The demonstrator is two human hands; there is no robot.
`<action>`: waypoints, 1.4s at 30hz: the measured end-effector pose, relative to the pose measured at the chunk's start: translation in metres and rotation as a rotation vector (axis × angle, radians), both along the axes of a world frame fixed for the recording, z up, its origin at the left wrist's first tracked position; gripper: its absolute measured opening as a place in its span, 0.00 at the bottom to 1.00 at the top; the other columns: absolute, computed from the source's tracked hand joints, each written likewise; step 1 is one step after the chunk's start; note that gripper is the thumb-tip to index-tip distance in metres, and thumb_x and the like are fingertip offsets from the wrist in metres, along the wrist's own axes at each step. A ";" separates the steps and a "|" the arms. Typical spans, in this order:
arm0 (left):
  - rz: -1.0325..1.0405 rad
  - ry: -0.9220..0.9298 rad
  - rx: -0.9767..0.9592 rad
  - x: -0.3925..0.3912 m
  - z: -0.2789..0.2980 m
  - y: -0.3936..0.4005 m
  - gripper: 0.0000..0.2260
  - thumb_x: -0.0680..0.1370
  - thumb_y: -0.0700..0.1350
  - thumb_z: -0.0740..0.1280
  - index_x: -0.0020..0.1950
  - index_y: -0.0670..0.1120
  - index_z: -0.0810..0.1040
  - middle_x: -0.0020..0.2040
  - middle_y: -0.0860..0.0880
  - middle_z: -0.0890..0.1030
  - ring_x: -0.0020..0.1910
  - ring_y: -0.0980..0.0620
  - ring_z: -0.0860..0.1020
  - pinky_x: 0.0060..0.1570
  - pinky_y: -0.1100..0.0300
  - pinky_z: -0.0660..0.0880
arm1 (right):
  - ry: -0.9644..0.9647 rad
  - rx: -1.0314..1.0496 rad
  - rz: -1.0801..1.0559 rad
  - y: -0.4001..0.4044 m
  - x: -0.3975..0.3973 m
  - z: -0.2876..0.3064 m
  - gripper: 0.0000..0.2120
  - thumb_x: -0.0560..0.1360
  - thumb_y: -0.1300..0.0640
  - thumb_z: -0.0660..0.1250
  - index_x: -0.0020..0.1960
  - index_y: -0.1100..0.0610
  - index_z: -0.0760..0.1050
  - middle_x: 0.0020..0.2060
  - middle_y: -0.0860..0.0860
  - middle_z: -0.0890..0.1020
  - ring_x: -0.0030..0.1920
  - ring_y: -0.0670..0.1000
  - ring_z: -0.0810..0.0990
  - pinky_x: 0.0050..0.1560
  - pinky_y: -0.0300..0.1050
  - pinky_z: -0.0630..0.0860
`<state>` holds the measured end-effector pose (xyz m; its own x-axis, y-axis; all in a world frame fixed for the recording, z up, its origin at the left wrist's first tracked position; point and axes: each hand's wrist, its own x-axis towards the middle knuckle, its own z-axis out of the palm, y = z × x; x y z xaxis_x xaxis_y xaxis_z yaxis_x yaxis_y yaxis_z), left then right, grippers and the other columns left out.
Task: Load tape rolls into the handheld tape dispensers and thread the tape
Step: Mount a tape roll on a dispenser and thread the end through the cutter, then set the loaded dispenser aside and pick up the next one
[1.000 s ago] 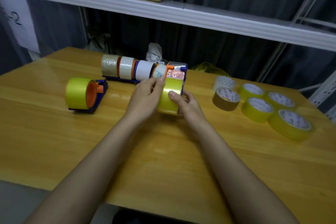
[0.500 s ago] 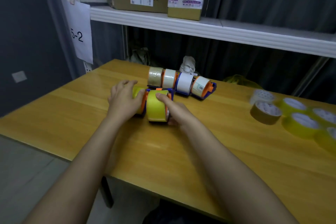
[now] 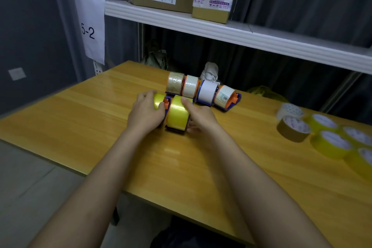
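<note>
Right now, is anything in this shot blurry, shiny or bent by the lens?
Head view: the loose tape rolls at the right edge are smeared soft; ceiling light glares off the wooden table and the yellow roll between the left hand and right hand; the wide lens bows the white shelf; the forearms look stretched.

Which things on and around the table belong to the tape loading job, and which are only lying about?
Belong to the job:
- two yellow-tape dispensers, held by left hand and right hand
- row of four loaded dispensers
- loose tape rolls

Just lying about:
- cardboard boxes on the shelf
- paper sign "5-2"
- crumpled white cloth
</note>
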<state>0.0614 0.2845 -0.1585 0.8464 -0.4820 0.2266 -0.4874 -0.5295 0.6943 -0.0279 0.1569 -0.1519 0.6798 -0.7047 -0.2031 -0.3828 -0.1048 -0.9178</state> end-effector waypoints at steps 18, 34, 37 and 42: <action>-0.237 -0.338 0.106 -0.057 0.040 -0.142 0.20 0.79 0.49 0.60 0.68 0.42 0.67 0.68 0.42 0.68 0.67 0.42 0.64 0.63 0.51 0.62 | -0.200 -0.487 -0.254 -0.110 -0.049 0.005 0.10 0.75 0.64 0.63 0.51 0.57 0.81 0.43 0.48 0.80 0.45 0.46 0.77 0.44 0.36 0.70; -0.102 -0.593 0.523 -0.052 0.017 -0.259 0.19 0.80 0.48 0.61 0.66 0.39 0.68 0.64 0.41 0.72 0.63 0.43 0.68 0.58 0.53 0.68 | -0.191 -0.478 -0.327 -0.175 -0.081 -0.010 0.11 0.78 0.62 0.61 0.51 0.53 0.80 0.42 0.44 0.79 0.37 0.40 0.74 0.38 0.32 0.72; -0.151 -0.464 0.398 -0.060 0.016 -0.256 0.20 0.80 0.48 0.61 0.67 0.38 0.66 0.65 0.38 0.69 0.64 0.40 0.66 0.58 0.51 0.70 | -0.162 -0.441 -0.339 -0.178 -0.094 -0.021 0.11 0.78 0.62 0.61 0.51 0.53 0.80 0.44 0.46 0.80 0.38 0.39 0.75 0.35 0.27 0.70; -0.250 -0.249 0.064 -0.077 0.025 -0.232 0.21 0.80 0.54 0.59 0.66 0.40 0.68 0.65 0.39 0.68 0.65 0.40 0.64 0.62 0.51 0.64 | -0.219 -0.329 -0.362 -0.166 -0.112 -0.031 0.12 0.79 0.57 0.63 0.61 0.55 0.75 0.53 0.50 0.79 0.47 0.44 0.77 0.40 0.31 0.69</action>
<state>-0.0158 0.0525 -0.1336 0.6229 -0.6873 0.3737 -0.7576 -0.4108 0.5073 -0.1398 -0.0096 -0.1828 0.3828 -0.9046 0.1876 -0.2515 -0.2975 -0.9210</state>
